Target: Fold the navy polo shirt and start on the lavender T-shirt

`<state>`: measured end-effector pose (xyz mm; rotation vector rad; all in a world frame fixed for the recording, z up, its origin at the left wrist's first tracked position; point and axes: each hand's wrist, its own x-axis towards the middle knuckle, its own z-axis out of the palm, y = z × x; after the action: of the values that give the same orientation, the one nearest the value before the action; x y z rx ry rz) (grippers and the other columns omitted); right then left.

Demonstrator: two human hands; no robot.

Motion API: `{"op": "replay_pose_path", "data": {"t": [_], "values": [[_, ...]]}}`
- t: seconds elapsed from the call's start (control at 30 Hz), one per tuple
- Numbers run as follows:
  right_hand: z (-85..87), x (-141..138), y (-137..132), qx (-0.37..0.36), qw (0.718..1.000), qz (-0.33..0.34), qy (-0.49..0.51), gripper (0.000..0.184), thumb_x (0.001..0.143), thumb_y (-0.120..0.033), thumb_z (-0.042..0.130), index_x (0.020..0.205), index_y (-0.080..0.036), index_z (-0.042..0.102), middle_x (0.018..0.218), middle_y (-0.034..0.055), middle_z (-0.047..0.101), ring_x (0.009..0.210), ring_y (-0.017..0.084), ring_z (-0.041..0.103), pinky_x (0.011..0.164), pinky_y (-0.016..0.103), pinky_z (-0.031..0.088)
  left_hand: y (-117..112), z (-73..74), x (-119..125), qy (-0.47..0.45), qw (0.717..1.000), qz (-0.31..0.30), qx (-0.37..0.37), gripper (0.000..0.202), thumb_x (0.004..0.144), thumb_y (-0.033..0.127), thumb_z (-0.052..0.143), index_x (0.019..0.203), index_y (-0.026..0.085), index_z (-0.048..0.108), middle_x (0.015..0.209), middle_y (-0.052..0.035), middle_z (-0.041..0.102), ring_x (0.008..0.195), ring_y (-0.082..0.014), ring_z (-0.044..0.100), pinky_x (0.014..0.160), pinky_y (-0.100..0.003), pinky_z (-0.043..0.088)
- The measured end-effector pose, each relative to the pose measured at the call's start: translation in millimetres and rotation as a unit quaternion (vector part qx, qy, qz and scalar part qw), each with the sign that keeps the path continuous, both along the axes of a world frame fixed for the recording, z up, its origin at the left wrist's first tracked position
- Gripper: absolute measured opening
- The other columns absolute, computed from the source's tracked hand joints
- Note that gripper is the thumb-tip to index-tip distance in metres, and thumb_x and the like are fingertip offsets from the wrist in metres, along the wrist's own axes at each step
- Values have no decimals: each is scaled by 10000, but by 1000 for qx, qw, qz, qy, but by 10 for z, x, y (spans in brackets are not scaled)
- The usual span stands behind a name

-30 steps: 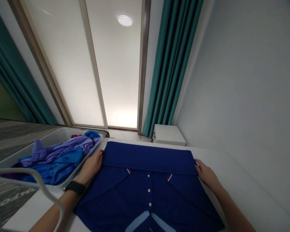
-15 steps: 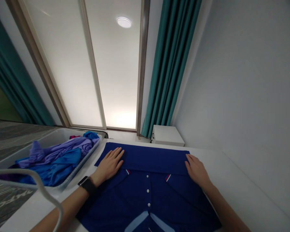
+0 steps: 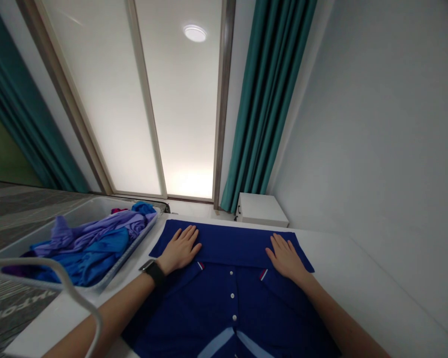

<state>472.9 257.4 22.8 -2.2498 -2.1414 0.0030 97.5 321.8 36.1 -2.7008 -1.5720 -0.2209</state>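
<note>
Head view: left hand (image 3: 179, 250) and right hand (image 3: 286, 257) lie open on a navy-blue cloth shirt (image 3: 217, 291), likely soft, best held by its far corners.

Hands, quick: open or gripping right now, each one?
Left hand: open, lying flat on the navy shirt, gripping nothing.
Right hand: open, also flat on the shirt, gripping nothing.

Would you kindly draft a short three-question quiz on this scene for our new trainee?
1. On which wrist is the dark-banded watch?

2. True or false: the left hand and right hand both rest palm down on the navy shirt.

3. The bin of crumpled clothes is: A) on the shirt; B) left of it; C) right of it.

Key: 1. Left. 2. True. 3. B.
</note>
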Motion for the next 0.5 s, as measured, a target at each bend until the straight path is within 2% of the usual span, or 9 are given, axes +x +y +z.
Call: {"op": "replay_pose_path", "data": {"t": [0.13, 0.27, 0.37, 0.5], "values": [[132, -561, 168, 15, 997, 75, 30, 621, 969, -396, 214, 1502, -92, 307, 1574, 112, 267, 1461, 224, 192, 1183, 443, 91, 45, 43, 442, -19, 999, -40, 14, 582, 983, 466, 301, 1476, 167, 377, 1554, -97, 332, 1445, -236, 276, 1176, -445, 200], [151, -990, 360, 10, 993, 107, 56, 630, 969, -388, 205, 1505, -66, 288, 1583, 117, 242, 1464, 232, 177, 1184, 443, 92, 110, -23, 728, -19, 999, -41, 0, 580, 981, 464, 305, 1470, 162, 385, 1551, -111, 335, 1441, -244, 284, 1166, -447, 222], [106, -1097, 437, -8, 994, 84, 71, 641, 972, -395, 190, 1513, -57, 256, 1592, 116, 212, 1472, 227, 142, 1184, 453, 89, 147, -76, 764, -19, 999, -48, -3, 591, 981, 471, 305, 1478, 158, 369, 1557, -114, 321, 1449, -244, 263, 1172, -453, 203], [69, -1090, 454, -17, 995, 67, 74, 654, 979, -423, 168, 1524, -67, 223, 1602, 106, 175, 1479, 206, 102, 1186, 443, 50, 176, -92, 723, -11, 998, -57, -3, 606, 985, 486, 284, 1490, 157, 347, 1568, -108, 297, 1460, -232, 235, 1181, -440, 177]]}}
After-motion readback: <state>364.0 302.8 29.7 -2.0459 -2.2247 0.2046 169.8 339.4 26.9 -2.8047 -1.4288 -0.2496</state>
